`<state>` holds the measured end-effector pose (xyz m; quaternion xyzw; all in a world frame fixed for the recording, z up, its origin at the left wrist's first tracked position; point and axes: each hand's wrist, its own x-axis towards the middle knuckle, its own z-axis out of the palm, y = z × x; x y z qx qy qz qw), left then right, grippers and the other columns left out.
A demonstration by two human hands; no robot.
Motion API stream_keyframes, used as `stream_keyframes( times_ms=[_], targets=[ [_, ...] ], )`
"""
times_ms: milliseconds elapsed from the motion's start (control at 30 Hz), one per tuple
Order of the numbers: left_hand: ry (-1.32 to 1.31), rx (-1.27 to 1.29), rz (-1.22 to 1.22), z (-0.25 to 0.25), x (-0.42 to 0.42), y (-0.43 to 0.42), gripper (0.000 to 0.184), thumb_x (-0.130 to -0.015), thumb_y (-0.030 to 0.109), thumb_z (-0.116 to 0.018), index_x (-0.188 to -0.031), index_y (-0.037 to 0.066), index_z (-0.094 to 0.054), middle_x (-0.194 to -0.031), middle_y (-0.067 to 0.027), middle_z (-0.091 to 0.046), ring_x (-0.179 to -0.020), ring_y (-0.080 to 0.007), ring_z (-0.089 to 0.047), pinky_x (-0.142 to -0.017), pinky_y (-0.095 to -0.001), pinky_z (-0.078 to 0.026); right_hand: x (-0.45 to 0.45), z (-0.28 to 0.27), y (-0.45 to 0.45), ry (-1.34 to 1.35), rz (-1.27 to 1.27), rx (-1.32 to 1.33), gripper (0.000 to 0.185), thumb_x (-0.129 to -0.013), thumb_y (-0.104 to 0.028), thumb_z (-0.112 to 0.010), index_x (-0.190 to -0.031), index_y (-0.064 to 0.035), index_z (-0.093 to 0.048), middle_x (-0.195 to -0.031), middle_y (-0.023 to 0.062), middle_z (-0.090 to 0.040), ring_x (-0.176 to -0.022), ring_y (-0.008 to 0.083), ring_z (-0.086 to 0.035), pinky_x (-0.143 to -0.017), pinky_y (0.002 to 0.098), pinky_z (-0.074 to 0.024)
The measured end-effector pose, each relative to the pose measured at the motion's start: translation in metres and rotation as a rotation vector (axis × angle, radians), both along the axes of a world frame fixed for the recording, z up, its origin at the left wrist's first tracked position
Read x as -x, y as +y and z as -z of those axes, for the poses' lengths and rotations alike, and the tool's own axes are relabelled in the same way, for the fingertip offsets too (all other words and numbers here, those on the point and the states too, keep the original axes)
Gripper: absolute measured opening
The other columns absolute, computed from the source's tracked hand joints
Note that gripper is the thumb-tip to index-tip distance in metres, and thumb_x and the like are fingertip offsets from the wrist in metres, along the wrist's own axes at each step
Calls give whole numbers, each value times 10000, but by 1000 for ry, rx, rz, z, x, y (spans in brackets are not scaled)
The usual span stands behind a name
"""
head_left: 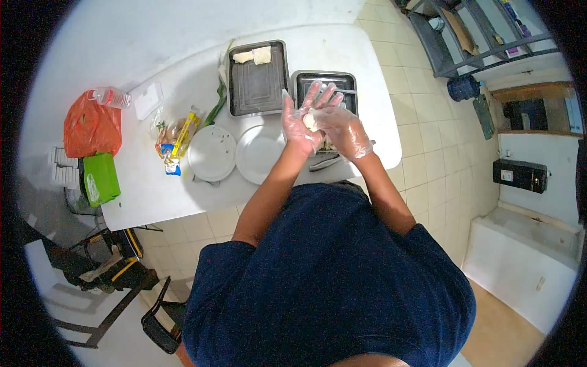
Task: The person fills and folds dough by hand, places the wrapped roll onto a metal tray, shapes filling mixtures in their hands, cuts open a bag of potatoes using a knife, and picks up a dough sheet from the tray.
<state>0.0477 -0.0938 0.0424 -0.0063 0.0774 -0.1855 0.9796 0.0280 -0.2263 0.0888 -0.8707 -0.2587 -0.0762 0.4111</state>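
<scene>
Both my hands wear clear plastic gloves and meet above the front edge of a tray. My left hand (pixel 298 127) is turned palm up, its fingers stretched out and spread. Over that palm is a small pale lump that looks like dough (pixel 311 120). My right hand (pixel 347 133) reaches across from the right, its fingers closed at the lump; part of the grip is hidden. Beneath my hands is a dark metal tray (pixel 304 78), with contents mostly covered. To its left, another metal tray (pixel 258 92) carries pale flat pieces (pixel 262 55) at its far end.
Two white plates, one with crumbs (pixel 211 153) and one plain (pixel 252 164), stand left of my hands. Green leafy stalks (pixel 217 105), a yellow package (pixel 185 136), a red bag (pixel 93 125), a plastic bottle (pixel 111 97) and a green packet (pixel 101 178) are farther left.
</scene>
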Motion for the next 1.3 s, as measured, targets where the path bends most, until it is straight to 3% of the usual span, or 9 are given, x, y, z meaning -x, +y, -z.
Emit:
stream_keyframes(
  times_ms=[367, 567, 667, 767, 900, 1000, 1133, 1267, 1300],
  targets=[
    [-26, 38, 18, 3, -3, 2, 874, -899, 758, -431, -1475, 100, -444, -1521, -234, -417, -1408, -441, -384, -1171, -591, -292, -3, -3, -4, 71, 20, -60, 327, -806, 39, -656, -1124, -12, -712, -1120, 189, -707, -1019, 363, -674, -876, 404, -537],
    [-41, 19, 61, 3, -3, 1, 909, -889, 779, -419, -1487, 94, -421, -1537, -233, -392, -1439, -423, -335, -1176, -591, -283, -7, -22, 0, -41, -190, 59, 476, -800, 46, -652, -1270, -31, -644, -1282, 204, -642, -1185, 380, -617, -983, 419, -508],
    [-63, -18, 53, 4, -4, -4, 930, -886, 784, -416, -1501, 87, -394, -1540, -242, -376, -1448, -421, -317, -1181, -588, -276, -5, -12, 2, 44, -198, 169, 506, -795, 63, -654, -1291, -36, -635, -1321, 210, -617, -1237, 404, -578, -1016, 417, -493],
    [-103, -35, 55, 5, -5, -1, 949, -886, 785, -420, -1513, 75, -366, -1534, -257, -375, -1444, -426, -319, -1184, -589, -267, -7, -2, 3, 26, -125, 45, 467, -818, 66, -656, -1276, -29, -648, -1295, 183, -649, -1182, 350, -629, -1000, 391, -501],
    [-54, 13, 89, -2, -2, 4, 959, -872, 785, -448, -1500, 64, -378, -1537, -271, -361, -1424, -433, -346, -1160, -598, -292, -11, -5, -9, 487, 4, -251, 363, -878, 35, -660, -1233, -33, -689, -1213, 98, -703, -1080, 147, -624, -953, 312, -509],
    [-15, 77, 90, -1, -4, 6, 967, -859, 777, -487, -1506, 68, -374, -1558, -275, -330, -1426, -445, -340, -1143, -617, -305, -15, -13, -18, 796, 93, -511, 347, -896, 7, -664, -1240, -34, -688, -1210, 80, -692, -1079, 153, -624, -939, 306, -520],
    [-71, 17, 87, 5, -3, 8, 1001, -840, 800, -482, -1524, 80, -353, -1560, -270, -331, -1427, -444, -340, -1145, -625, -292, -9, -28, -19, 867, 21, -562, 354, -931, -47, -662, -1285, -25, -652, -1240, 65, -671, -1071, 133, -612, -926, 301, -527],
    [-76, -22, 78, 4, -2, -3, 1016, -828, 832, -439, -1525, 97, -359, -1562, -259, -337, -1444, -447, -313, -1162, -636, -259, -2, -7, -6, 403, -19, -186, 335, -940, -95, -658, -1267, -23, -648, -1229, 132, -689, -1089, 250, -661, -929, 360, -530],
    [-60, 21, 106, 1, 1, -4, 970, -855, 838, -371, -1501, 117, -422, -1525, -222, -416, -1418, -425, -369, -1174, -588, -273, 0, -12, -4, 228, -25, -27, 330, -938, -103, -657, -1258, -23, -649, -1225, 153, -688, -1097, 290, -664, -932, 377, -528]
  ],
)
